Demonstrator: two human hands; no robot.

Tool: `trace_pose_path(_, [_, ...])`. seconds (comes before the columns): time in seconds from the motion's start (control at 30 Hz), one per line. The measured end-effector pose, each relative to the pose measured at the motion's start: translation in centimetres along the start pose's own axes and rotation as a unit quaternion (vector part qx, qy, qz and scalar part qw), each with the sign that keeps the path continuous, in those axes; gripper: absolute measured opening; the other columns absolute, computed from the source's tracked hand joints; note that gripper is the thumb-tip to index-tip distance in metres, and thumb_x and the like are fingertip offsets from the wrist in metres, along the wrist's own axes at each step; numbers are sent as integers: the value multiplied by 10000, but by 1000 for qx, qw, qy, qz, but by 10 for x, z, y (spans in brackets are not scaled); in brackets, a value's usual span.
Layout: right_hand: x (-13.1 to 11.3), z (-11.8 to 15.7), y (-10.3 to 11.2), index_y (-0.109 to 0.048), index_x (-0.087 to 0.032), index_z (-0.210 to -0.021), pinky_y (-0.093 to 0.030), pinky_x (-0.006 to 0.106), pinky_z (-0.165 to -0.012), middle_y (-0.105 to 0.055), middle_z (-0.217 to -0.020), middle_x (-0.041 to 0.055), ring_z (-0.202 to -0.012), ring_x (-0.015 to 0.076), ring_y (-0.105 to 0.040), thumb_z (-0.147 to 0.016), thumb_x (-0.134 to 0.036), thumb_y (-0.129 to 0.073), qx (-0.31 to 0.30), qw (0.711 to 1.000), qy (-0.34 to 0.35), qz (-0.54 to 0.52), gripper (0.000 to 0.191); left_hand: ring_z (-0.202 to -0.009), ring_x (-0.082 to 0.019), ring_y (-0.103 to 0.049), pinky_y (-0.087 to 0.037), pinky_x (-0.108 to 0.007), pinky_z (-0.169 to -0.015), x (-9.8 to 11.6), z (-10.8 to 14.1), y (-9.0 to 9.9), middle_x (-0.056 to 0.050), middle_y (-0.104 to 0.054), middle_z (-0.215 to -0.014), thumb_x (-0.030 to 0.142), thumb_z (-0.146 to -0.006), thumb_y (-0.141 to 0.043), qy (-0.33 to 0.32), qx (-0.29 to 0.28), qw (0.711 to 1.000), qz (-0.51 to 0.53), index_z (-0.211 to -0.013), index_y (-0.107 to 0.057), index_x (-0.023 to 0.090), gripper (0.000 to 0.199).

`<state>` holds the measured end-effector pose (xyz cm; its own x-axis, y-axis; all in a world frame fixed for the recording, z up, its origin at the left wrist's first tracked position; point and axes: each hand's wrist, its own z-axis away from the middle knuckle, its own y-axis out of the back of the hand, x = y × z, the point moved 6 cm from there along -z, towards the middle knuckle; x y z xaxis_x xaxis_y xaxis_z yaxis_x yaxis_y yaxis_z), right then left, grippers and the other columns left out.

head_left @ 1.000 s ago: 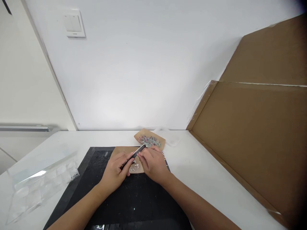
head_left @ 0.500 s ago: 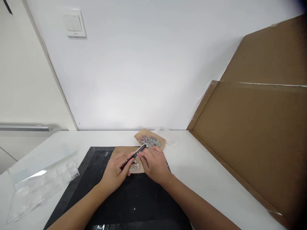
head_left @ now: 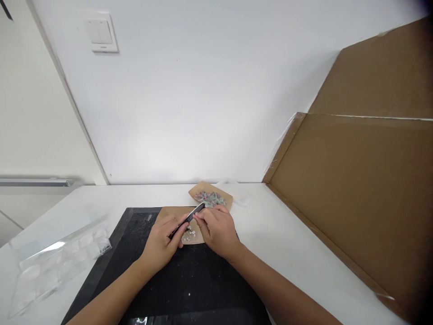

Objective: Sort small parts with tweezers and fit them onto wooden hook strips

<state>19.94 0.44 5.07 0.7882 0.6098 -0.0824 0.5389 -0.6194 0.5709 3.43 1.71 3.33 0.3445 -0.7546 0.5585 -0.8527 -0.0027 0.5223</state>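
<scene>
Hands (head_left: 190, 234) apparently grip dark strip (head_left: 196, 212).

the hands (head_left: 219, 228) partly hide the nearer brown tray (head_left: 174, 211).

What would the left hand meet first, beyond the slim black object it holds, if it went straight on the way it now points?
Probably the right hand, whose fingers are on the slim black object just ahead, though depth is unclear in this single view.
</scene>
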Motion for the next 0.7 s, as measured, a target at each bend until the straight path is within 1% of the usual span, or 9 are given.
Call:
trace_pose_path(0.1, [16,1,3,-571,-215,-848,-374,319,-686,-668,-704,-9,-621,150,-588,-1030,-272,-546,27,998,-53,23,192,-578,-108,-604,-517,-232,-623,-2,1,-1,7,-618,-704,217,-1017,-559,7,-2,1000,5,-1272,-684,203,285])
trace_pose_path(0.2, [26,2,3,-567,-223,-838,-357,312,-635,-668,-705,1,-609,165,-579,-1029,-305,-546,27,995,-83,40,209,-572,-105,-606,-522,-229,-616,-3,2,-1,6,-616,-717,228,-1020,-555,14,-3,1000,7,-1279,-683,211,289])
trace_pose_path(0.27, [21,2,2,-569,-222,-838,-351,306,-630,-663,-705,5,-609,165,-577,-1031,-302,-534,17,997,-69,39,213,-575,-109,-608,-525,-231,-622,-2,2,-1,6,-620,-709,230,-1021,-553,9,-1,1000,5,-1279,-682,210,290])
trace_pose_path(0.4, [-1,1,-2,-554,-214,-801,-347,301,-660,-634,-678,1,-622,153,-574,-1037,-267,-508,-17,1000,6,25,246,-597,-118,-611,-522,-239,-645,-1,0,0,5,-619,-684,222,-1016,-559,1,0,1000,-1,-1226,-705,193,257])
trace_pose_path(0.43, [-4,1,-2,-548,-214,-789,-347,302,-668,-626,-666,-2,-622,150,-574,-1037,-261,-507,-21,999,14,24,256,-603,-119,-613,-521,-240,-651,-1,0,0,4,-619,-686,219,-1015,-561,2,0,1000,-2,-1221,-708,190,255])
trace_pose_path(0.5, [-2,1,-1,-548,-214,-790,-350,305,-676,-630,-663,-6,-614,146,-571,-1036,-256,-514,-11,1000,4,26,252,-595,-113,-610,-519,-238,-645,0,0,1,2,-619,-702,213,-1013,-561,3,4,1000,0,-1239,-703,189,267])
trace_pose_path(0.6, [14,1,4,-562,-217,-828,-361,312,-681,-666,-697,-2,-614,156,-579,-1034,-272,-540,24,998,-39,35,214,-577,-104,-606,-517,-229,-619,-1,1,0,1,-614,-726,213,-1014,-558,8,3,1000,7,-1271,-690,195,289])
trace_pose_path(0.7, [24,1,5,-564,-221,-846,-365,322,-677,-678,-716,9,-631,174,-589,-1035,-289,-541,36,996,-67,38,202,-566,-97,-600,-513,-226,-608,-1,1,0,3,-614,-736,212,-1015,-557,10,2,1000,9,-1289,-681,206,301])
